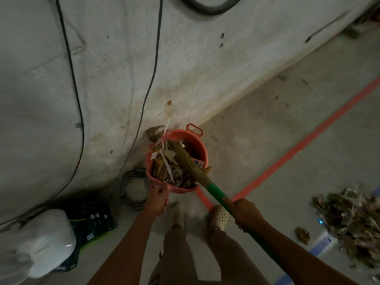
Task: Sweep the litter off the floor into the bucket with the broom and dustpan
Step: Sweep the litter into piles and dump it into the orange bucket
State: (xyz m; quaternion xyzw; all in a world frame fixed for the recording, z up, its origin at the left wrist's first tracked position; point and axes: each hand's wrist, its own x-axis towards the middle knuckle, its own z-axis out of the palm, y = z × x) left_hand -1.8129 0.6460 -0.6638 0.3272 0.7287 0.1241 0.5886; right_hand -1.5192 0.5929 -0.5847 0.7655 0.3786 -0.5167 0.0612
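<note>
Fingers (230, 203) of the right hand (245, 212) wrap the green broom (218, 195) handle; the left hand (157, 199) grips the bucket's (202, 149) near rim.
Bristles press into the orange bucket by the wall, nearly full of paper scraps and leaves (164, 167). Tamp straight down, steadying the rim against tipping. A litter pile (353, 219) waits on the floor, right; no dustpan shows.

Two dark cables (157, 54) hang down the wall (205, 58), above a wire coil (128, 178) and a white canister (47, 239).
</note>
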